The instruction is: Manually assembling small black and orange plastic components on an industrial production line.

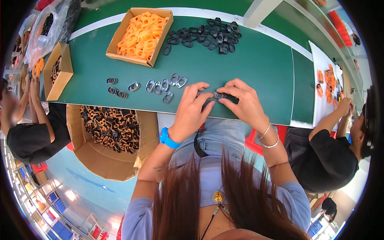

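Close to the table's front edge, my right hand [244, 100] pinches a small dark oval ring piece [218, 95] between thumb and index finger. My left hand [194, 107] meets the piece from the left, fingers curled, with its index fingertip at the piece's end. Part of the piece is hidden by the fingertips. Left of my hands lie several shiny dark oval rings [165, 85], and one more oval ring [134, 86] sits apart from them. Further left are small rows of black-and-orange rings [118, 92]. A pile of black oval pieces [220, 37] spreads across the far side.
A cardboard tray [111, 52] of orange oval rings stands at the far left of the green table [256, 64]. Below the front edge, a large carton [108, 168] holds many black-and-orange pieces. Co-workers sit on both sides; a smaller box [66, 76] stands by the left one.
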The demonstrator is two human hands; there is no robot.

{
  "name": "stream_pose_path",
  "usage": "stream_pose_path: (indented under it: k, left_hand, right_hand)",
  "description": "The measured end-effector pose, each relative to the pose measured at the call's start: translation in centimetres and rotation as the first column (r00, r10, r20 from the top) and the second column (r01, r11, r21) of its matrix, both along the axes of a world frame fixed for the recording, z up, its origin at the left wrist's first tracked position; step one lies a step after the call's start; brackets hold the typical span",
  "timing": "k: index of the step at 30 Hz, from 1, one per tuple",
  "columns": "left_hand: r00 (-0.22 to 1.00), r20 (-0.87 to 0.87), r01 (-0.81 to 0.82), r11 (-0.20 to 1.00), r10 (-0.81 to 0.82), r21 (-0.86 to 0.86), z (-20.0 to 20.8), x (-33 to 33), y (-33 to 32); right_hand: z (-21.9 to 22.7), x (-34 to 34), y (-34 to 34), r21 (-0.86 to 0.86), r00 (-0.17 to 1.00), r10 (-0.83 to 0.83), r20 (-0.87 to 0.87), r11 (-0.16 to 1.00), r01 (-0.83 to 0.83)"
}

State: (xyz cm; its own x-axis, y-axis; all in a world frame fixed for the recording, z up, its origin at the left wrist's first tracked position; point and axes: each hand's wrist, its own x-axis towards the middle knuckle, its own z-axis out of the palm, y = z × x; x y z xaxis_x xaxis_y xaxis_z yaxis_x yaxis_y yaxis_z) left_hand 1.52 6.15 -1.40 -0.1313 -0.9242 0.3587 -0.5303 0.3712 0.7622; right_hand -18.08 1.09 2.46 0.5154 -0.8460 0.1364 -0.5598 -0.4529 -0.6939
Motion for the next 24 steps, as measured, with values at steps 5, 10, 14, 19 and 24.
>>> stream_pose_path:
  k: [5,10,14,19,24]
  left_hand:
    - [1.000,-0.005,0.001,1.000,-0.001,-0.007,-0.1,0.2,-0.2]
    - [0.999,-0.034,-0.021,0.999,0.022,0.031,0.0,0.2,-0.3]
    - [0.998,-0.045,-0.048,0.999,0.049,0.019,0.6,-0.2,-0.2]
    - [0.997,-0.077,0.025,0.999,-0.021,0.048,0.7,-0.7,-0.2]
    - [0.973,-0.230,0.000,0.992,0.029,0.125,1.9,1.6,1.3]
  right_hand:
    - [0.2,0.1,-0.2,0.034,0.999,-0.004,-0.042,0.999,0.005]
    - [0.0,-0.2,-0.1,0.039,0.998,-0.012,-0.054,0.999,0.014]
    - [-0.7,0.1,-0.4,-0.151,0.994,0.108,-0.006,0.983,-0.107]
    - [-2.3,0.3,1.0,-0.220,0.985,0.056,0.160,0.975,-0.020]
    - [-0.1,2.5,1.3,0.178,0.967,-0.001,0.255,0.983,-0.047]
